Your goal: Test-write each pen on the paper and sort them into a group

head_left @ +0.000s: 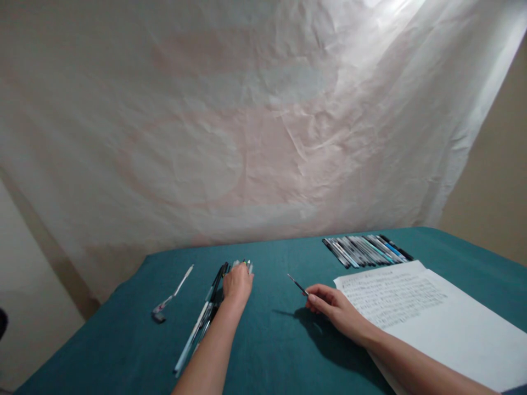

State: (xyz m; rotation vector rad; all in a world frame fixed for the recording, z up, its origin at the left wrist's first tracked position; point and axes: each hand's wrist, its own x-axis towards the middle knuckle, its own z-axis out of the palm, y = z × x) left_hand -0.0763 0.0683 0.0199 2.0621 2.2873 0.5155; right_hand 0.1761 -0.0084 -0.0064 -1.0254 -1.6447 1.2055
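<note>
My left hand (237, 283) lies knuckles up on a pile of pens (208, 312) on the teal tablecloth (267, 351), its fingers curled over the pens' far ends. My right hand (332, 307) pinches a thin dark pen (297, 285) between thumb and fingers, its tip pointing up and left above the cloth. Just right of that hand lies a white sheet of paper (432, 323) covered with handwriting in its upper part.
A row of several pens (366, 250) lies side by side at the table's far right. A single white pen with a dark cap (171, 298) lies at the left. A wrinkled white sheet (247, 120) hangs behind the table.
</note>
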